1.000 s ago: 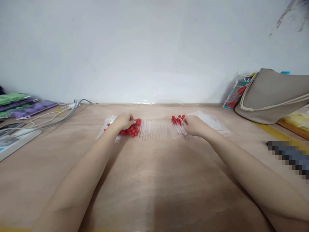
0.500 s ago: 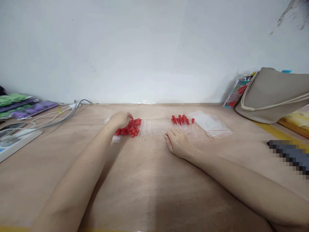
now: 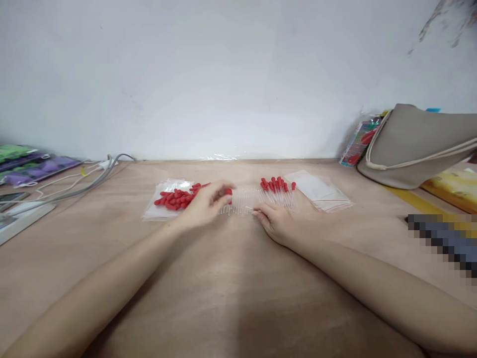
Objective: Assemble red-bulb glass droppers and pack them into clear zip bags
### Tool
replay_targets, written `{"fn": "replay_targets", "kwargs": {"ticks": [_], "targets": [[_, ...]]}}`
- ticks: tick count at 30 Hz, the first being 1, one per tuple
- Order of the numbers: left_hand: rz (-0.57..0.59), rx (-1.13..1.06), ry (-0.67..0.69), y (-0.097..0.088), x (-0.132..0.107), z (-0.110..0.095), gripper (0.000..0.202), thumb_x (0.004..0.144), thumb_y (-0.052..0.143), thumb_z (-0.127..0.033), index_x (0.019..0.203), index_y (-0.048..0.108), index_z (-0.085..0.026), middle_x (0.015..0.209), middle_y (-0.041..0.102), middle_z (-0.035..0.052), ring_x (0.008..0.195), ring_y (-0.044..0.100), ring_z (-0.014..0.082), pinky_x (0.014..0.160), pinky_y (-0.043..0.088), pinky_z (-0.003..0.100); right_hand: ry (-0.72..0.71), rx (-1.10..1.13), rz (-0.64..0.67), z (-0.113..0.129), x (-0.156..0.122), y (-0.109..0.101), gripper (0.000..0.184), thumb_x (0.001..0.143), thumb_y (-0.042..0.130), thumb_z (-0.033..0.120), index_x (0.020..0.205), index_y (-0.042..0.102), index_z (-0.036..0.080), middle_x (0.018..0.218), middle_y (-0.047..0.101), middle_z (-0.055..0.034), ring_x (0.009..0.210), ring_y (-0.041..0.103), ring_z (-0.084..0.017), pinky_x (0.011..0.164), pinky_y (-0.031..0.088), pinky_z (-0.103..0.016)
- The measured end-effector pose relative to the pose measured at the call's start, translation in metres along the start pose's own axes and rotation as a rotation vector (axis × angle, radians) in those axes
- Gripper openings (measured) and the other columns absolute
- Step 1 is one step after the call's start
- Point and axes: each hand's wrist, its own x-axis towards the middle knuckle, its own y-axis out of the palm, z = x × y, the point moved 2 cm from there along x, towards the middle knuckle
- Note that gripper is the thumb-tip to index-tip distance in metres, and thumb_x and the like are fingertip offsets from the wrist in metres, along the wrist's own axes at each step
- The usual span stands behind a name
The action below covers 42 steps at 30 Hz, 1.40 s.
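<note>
A pile of red rubber caps (image 3: 174,198) lies on a clear plastic bag (image 3: 151,211) at the left. A row of clear glass tubes (image 3: 242,201) runs across the middle of the wooden table (image 3: 231,278). Several tubes fitted with red caps (image 3: 278,186) lie at the row's right end. My left hand (image 3: 206,204) hovers over the left end of the row, fingers pinched on one red cap (image 3: 228,192). My right hand (image 3: 278,221) rests at the near edge of the row, fingertips closed on a clear tube (image 3: 250,209).
A flat clear zip bag (image 3: 318,191) lies right of the capped tubes. A beige handbag (image 3: 417,146) and colourful packets (image 3: 356,144) stand at the back right. Grey cables (image 3: 85,181) and green and purple packs (image 3: 33,166) lie at the far left.
My left hand has left the pile of caps and moved right to the tube row, carrying a red cap. My right hand stayed by the row's near edge.
</note>
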Motion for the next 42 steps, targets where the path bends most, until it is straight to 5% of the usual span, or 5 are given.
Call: {"fn": "replay_targets", "kwargs": {"ticks": [4, 9, 14, 23, 42], "targets": [[-0.049, -0.275, -0.169, 0.032, -0.022, 0.014, 0.018, 0.072, 0.062, -0.025, 0.080, 0.048, -0.016, 0.079, 0.057, 0.0022, 0.073, 0.060, 0.0130, 0.068, 0.047, 0.025, 0.011, 0.017, 0.006, 0.001, 0.000, -0.001, 0.023, 0.089, 0.038, 0.031, 0.088, 0.058, 0.019, 0.082, 0.063, -0.0046, 0.071, 0.057, -0.014, 0.062, 0.039, -0.024], [-0.103, -0.387, -0.259, 0.037, -0.027, 0.021, 0.029, 0.065, 0.068, -0.023, 0.065, 0.039, -0.017, 0.066, 0.050, -0.0033, 0.063, 0.057, 0.0097, 0.060, 0.044, 0.021, -0.025, 0.004, -0.004, 0.004, 0.000, -0.003, 0.020, 0.087, 0.039, 0.025, 0.089, 0.056, 0.017, 0.081, 0.062, -0.0059, 0.068, 0.055, -0.014, 0.062, 0.038, -0.025], [-0.102, -0.278, -0.196, 0.037, -0.026, 0.021, 0.026, 0.068, 0.066, -0.024, 0.065, 0.041, -0.016, 0.063, 0.047, -0.0048, 0.055, 0.047, 0.0059, 0.052, 0.037, 0.018, -0.066, -0.008, -0.012, 0.005, 0.001, -0.001, 0.020, 0.088, 0.039, 0.025, 0.091, 0.056, 0.016, 0.082, 0.063, -0.0051, 0.070, 0.054, -0.014, 0.065, 0.036, -0.027], [-0.134, -0.220, -0.150, 0.041, -0.027, 0.028, 0.028, 0.069, 0.067, -0.027, 0.090, 0.051, -0.017, 0.082, 0.058, 0.0023, 0.078, 0.057, 0.0135, 0.068, 0.046, 0.025, -0.092, -0.031, -0.001, 0.005, 0.000, -0.001, 0.021, 0.089, 0.038, 0.026, 0.095, 0.056, 0.017, 0.087, 0.064, -0.0055, 0.073, 0.056, -0.014, 0.068, 0.033, -0.029], [-0.064, 0.084, 0.104, 0.037, -0.031, 0.016, 0.014, 0.081, 0.056, -0.025, 0.088, 0.066, -0.018, 0.084, 0.067, 0.0040, 0.077, 0.061, 0.0148, 0.071, 0.048, 0.025, -0.253, -0.023, 0.008, -0.003, 0.001, -0.001, 0.021, 0.089, 0.043, 0.025, 0.098, 0.061, 0.020, 0.077, 0.064, -0.0018, 0.070, 0.055, -0.012, 0.070, 0.028, -0.029]]}}
